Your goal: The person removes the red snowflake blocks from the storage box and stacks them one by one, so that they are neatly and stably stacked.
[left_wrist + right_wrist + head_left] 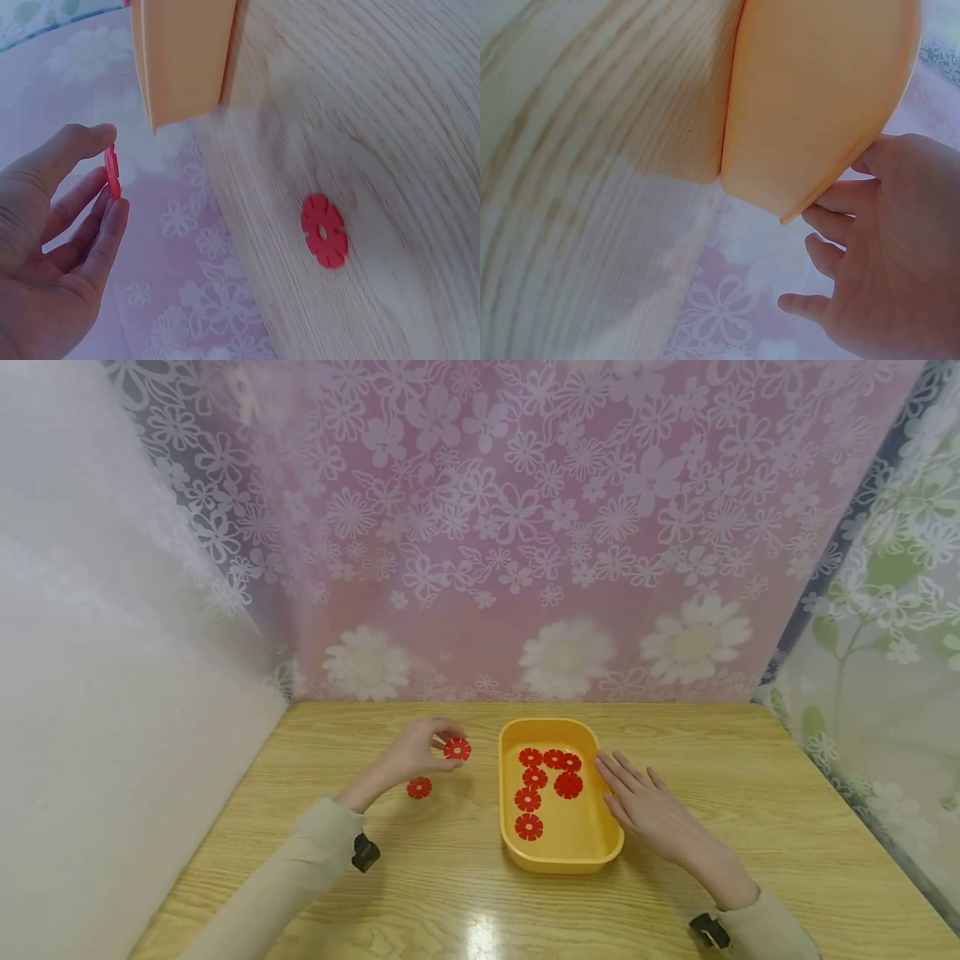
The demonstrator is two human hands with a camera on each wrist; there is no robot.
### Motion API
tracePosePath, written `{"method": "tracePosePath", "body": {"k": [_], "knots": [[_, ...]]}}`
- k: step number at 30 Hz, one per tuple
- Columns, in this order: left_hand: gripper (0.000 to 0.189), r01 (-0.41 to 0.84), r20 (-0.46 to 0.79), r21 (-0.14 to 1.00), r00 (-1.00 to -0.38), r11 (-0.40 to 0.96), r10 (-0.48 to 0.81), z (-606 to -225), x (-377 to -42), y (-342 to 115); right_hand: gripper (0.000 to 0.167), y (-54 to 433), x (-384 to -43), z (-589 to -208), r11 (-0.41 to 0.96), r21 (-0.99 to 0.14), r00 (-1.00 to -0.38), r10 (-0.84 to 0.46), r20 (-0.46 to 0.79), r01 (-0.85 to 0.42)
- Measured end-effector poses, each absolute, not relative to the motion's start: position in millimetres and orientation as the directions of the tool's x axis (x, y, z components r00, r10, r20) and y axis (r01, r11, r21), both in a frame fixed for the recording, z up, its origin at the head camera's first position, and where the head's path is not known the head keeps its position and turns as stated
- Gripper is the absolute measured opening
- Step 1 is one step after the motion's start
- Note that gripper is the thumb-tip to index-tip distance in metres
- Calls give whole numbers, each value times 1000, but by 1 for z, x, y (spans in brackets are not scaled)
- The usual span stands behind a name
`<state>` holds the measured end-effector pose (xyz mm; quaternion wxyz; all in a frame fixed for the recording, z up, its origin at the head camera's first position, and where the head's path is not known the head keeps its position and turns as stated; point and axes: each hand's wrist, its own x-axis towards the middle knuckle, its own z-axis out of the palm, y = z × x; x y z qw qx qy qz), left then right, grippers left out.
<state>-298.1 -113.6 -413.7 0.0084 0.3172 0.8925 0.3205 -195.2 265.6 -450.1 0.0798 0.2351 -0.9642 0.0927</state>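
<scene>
Left hand (415, 750) pinches red notched disc (457, 742) by edge, above counter (435, 893), left of yellow tray (555, 866); probably light, stiff, slightly slick, not fragile, so edge grip suits; right hand (656, 814), straight-fingered, touches tray rim.

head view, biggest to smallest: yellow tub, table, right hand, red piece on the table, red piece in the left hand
Table
Yellow tub
Right hand
Tabletop red piece and held red piece look too alike to rank
</scene>
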Motion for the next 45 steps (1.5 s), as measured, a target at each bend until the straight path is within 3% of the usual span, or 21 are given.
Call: {"method": "tracePosePath", "body": {"k": [18,33,45], "knots": [[36,516,165,568,-835,641,525,-423,-297,-153,56,267,-196,-454,864,-133,-862,-446,242,-485],[36,447,80,586,-862,675,501,-457,-292,-168,56,267,-195,-452,874,-136,-877,-437,199,-466],[35,435,78,539,-878,721,472,-483,-292,-174,55,267,-196,-452,859,-124,-851,-455,261,-497]]}}
